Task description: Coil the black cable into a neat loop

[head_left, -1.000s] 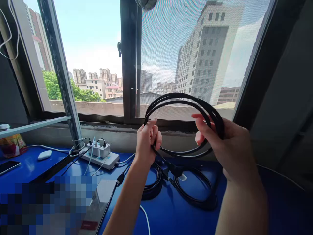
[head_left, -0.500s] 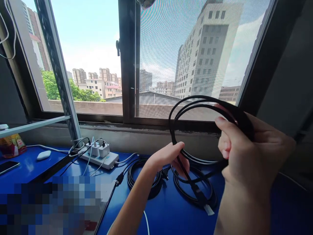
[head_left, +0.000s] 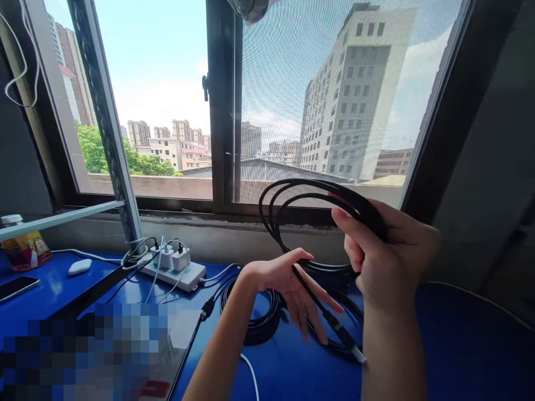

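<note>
a blue table runs beneath a wide window facing city towers. above it, the right hand is closed around a black cable coil, gripping its right side and holding the loops up before the glass. the left hand is spread open, fingers loose, with the coil's trailing end running across its palm down toward the table. two more black cable coils lie on the table below, near a white power strip and a white mouse.
</note>
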A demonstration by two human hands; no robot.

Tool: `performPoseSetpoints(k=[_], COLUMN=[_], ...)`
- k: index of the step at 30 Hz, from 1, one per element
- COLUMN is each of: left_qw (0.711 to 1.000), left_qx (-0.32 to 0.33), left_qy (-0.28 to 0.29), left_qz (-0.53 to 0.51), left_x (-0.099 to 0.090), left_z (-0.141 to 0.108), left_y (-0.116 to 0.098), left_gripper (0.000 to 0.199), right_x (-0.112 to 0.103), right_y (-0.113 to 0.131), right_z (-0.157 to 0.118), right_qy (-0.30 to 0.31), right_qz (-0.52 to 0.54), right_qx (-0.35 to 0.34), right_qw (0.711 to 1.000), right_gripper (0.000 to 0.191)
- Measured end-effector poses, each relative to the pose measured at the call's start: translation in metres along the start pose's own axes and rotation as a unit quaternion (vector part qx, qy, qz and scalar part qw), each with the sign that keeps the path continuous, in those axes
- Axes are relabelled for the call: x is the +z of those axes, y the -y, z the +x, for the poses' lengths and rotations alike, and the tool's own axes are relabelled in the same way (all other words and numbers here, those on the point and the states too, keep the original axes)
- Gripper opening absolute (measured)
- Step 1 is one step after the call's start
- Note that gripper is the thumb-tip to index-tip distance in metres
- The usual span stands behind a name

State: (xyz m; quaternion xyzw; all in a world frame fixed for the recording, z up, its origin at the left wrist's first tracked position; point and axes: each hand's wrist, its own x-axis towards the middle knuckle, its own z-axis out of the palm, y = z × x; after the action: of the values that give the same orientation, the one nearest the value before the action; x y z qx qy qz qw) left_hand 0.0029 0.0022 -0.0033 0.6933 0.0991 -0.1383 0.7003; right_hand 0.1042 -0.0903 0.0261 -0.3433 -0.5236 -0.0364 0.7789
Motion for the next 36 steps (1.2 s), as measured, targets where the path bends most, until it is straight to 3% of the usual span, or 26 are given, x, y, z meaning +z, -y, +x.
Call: performPoseSetpoints(k=[2,5,7,10,15,17,19,21,24,29,32,36], left_qw=[0.997,0.968,0.928,0.859,0.738,0.71,0.691,0.681,0.69,0.712,0.722,0.743], left_qx=[0.044,0.115,0.167,0.258,0.412,0.44,0.448,0.438,0.393,0.334,0.325,0.323], left_qy=[-0.056,-0.219,-0.324,-0.432,-0.507,-0.526,-0.553,-0.579,-0.601,-0.611,-0.603,-0.579], left_qz=[-0.011,-0.05,-0.075,-0.097,-0.168,-0.16,-0.124,-0.098,-0.087,-0.088,-0.097,-0.091], left_x=[0.002,0.005,0.006,0.007,0.007,0.006,0.003,-0.001,-0.006,-0.01,-0.012,-0.016], left_z=[0.001,0.007,0.013,0.021,0.025,0.024,0.02,0.015,0.006,-0.007,-0.012,-0.018], left_y=[0.003,0.006,0.006,0.002,-0.007,-0.008,-0.007,-0.004,-0.002,-0.001,0.0,0.004], left_gripper=[0.061,0.038,0.027,0.018,0.013,0.017,0.022,0.021,0.017,0.025,0.034,0.045], right_x=[-0.002,-0.002,0.0,0.003,0.008,0.011,0.013,0.013,0.011,0.01,0.012,0.017], right_y=[0.0,-0.004,-0.009,-0.018,-0.04,-0.051,-0.06,-0.067,-0.071,-0.073,-0.075,-0.077], right_z=[0.0,0.002,0.006,0.013,0.018,0.016,0.014,0.013,0.012,0.009,0.006,0.004], right_qy=[0.007,0.0,-0.015,-0.052,-0.05,-0.04,-0.044,-0.043,-0.018,0.082,0.107,0.088], right_qz=[0.01,0.041,0.084,0.167,0.219,0.172,0.099,0.044,0.015,-0.043,-0.048,-0.058], right_qx=[-0.006,0.005,0.021,0.076,0.21,0.245,0.261,0.257,0.238,0.156,0.126,0.102], right_qw=[1.0,0.999,0.996,0.982,0.952,0.953,0.959,0.964,0.971,0.983,0.985,0.989], right_gripper=[0.006,0.007,0.008,0.011,0.026,0.018,0.026,0.029,0.038,0.067,0.064,0.053])
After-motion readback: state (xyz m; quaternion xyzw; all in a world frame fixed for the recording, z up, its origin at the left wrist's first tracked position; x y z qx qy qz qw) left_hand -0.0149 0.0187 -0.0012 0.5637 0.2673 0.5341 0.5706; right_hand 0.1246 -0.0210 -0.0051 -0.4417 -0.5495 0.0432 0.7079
